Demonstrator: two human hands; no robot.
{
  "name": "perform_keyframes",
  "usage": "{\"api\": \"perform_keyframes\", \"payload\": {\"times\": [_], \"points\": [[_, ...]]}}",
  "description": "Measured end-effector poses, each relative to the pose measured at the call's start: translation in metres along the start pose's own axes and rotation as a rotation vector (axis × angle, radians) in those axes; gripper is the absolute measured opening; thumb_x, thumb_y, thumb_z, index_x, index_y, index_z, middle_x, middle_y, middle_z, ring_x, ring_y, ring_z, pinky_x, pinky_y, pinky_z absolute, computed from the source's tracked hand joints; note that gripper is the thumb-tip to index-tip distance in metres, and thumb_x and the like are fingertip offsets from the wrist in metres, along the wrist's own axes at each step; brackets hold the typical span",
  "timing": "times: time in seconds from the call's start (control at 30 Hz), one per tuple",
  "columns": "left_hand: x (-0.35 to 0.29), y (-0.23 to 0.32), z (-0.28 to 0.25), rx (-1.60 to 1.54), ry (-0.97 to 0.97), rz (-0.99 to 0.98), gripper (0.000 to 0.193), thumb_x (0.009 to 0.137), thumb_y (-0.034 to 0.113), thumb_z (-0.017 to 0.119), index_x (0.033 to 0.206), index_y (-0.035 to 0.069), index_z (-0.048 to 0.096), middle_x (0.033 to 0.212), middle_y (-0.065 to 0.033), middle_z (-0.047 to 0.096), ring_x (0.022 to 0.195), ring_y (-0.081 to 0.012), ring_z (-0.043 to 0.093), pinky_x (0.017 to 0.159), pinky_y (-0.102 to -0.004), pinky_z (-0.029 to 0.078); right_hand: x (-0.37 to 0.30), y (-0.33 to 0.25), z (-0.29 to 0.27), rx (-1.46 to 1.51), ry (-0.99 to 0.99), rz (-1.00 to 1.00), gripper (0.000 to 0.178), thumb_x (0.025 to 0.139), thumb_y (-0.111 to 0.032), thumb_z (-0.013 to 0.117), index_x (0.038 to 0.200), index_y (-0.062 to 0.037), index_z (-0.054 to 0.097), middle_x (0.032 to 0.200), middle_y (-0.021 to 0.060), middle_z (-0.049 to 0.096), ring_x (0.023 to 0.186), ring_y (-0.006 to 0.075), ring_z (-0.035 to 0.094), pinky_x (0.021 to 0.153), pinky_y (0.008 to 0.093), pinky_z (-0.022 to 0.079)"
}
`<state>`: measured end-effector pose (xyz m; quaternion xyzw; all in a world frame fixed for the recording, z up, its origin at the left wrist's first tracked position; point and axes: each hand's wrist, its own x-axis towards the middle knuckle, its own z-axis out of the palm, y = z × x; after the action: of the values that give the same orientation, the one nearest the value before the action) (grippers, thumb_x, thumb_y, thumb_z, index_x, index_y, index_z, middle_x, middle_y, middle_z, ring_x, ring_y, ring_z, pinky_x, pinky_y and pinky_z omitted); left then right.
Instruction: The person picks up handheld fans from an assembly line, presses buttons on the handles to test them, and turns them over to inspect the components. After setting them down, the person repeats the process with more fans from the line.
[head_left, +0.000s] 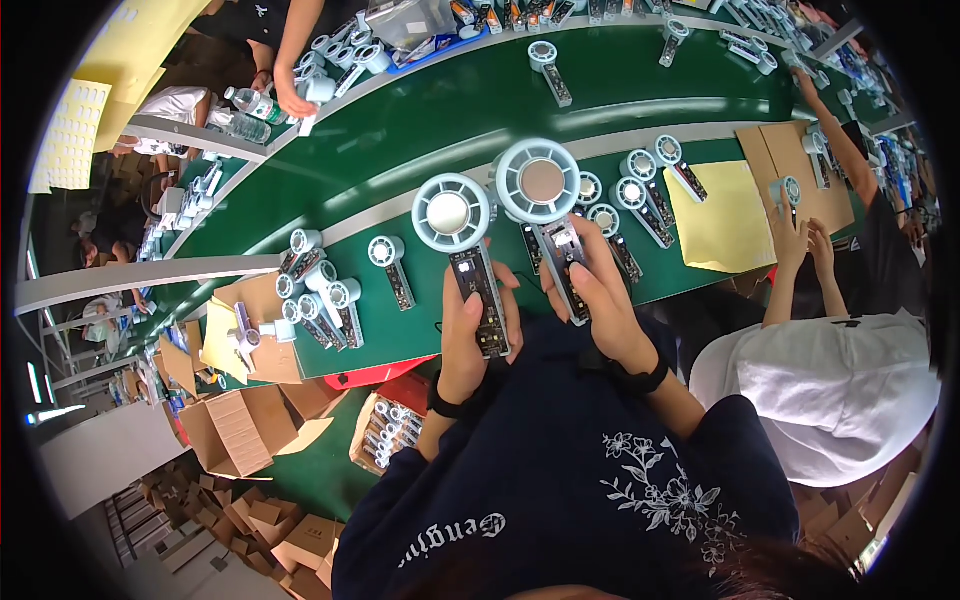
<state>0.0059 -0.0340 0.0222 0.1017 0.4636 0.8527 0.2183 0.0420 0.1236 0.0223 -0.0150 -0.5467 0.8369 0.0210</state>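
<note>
I hold two small handheld fans over the near edge of the green bench, side by side with their round heads upward. My left hand [466, 335] is closed round the handle of one pale blue fan [482, 300], whose handle shows a bare dark circuit board. My right hand [606, 298] grips the other fan [562, 257], also with its board exposed. Its head sits slightly higher, and a brownish disc fills the middle; the left one has a silvery disc. The two heads nearly touch. Several more fans [640, 200] lie just beyond my right hand.
A cluster of fans [322, 300] and a single fan [386, 255] lie to the left. Yellow paper [718, 215] and cardboard lie at the right, beside a co-worker's hands [797, 240]. A conveyor belt [450, 120] carrying fans runs beyond. An open carton [240, 430] stands lower left.
</note>
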Motion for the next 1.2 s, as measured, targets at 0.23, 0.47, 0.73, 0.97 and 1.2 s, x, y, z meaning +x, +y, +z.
{"api": "perform_keyframes", "payload": {"times": [0.23, 0.47, 0.73, 0.97, 1.2], "points": [[-0.003, 0.001, 0.001, 0.020, 0.002, -0.020, 0.059, 0.093, 0.033, 0.043, 0.136, -0.001, 0.020, 0.102, -0.0157, 0.047, 0.051, -0.0131, 0.050, 0.033, -0.0218, 0.039, -0.003, 0.003, 0.002, -0.065, 0.032, -0.010, 0.047, 0.095, -0.026, 0.038, 0.134, -0.0024, 0.027, 0.084, 0.0093, 0.053, 0.055, 0.0091, 0.044, 0.051, 0.0207, 0.035], [-0.006, 0.001, -0.003, -0.007, -0.012, -0.009, 0.057, 0.094, 0.032, 0.041, 0.136, -0.001, 0.021, 0.102, -0.0154, 0.048, 0.050, -0.0127, 0.049, 0.034, -0.0218, 0.040, -0.004, 0.001, 0.001, -0.083, 0.012, -0.010, 0.043, 0.096, -0.023, 0.036, 0.134, -0.0037, 0.028, 0.082, 0.0087, 0.052, 0.054, 0.0081, 0.043, 0.051, 0.0201, 0.034], [-0.005, -0.003, 0.001, 0.033, 0.096, -0.058, 0.044, 0.096, 0.028, 0.037, 0.129, 0.000, 0.029, 0.098, -0.0149, 0.050, 0.050, -0.0135, 0.050, 0.038, -0.0231, 0.043, -0.003, 0.001, 0.000, -0.093, 0.097, 0.022, 0.039, 0.095, -0.018, 0.041, 0.131, -0.0040, 0.034, 0.081, 0.0071, 0.054, 0.054, 0.0061, 0.042, 0.049, 0.0184, 0.033], [-0.003, -0.005, 0.005, 0.065, 0.130, -0.030, 0.042, 0.096, 0.028, 0.037, 0.127, 0.001, 0.030, 0.096, -0.0152, 0.050, 0.052, -0.0152, 0.052, 0.040, -0.0243, 0.044, -0.002, 0.000, -0.001, -0.168, 0.114, -0.045, 0.041, 0.091, -0.008, 0.048, 0.130, -0.0034, 0.036, 0.083, 0.0042, 0.056, 0.055, 0.0028, 0.040, 0.050, 0.0163, 0.031], [-0.003, -0.006, 0.007, 0.088, 0.158, 0.002, 0.046, 0.095, 0.030, 0.039, 0.129, 0.001, 0.031, 0.097, -0.0144, 0.049, 0.053, -0.0145, 0.051, 0.038, -0.0241, 0.043, 0.001, 0.006, -0.005, -0.231, 0.076, -0.123, 0.043, 0.090, -0.009, 0.049, 0.130, -0.0034, 0.036, 0.085, 0.0036, 0.056, 0.054, 0.0016, 0.039, 0.048, 0.0155, 0.030]]}}
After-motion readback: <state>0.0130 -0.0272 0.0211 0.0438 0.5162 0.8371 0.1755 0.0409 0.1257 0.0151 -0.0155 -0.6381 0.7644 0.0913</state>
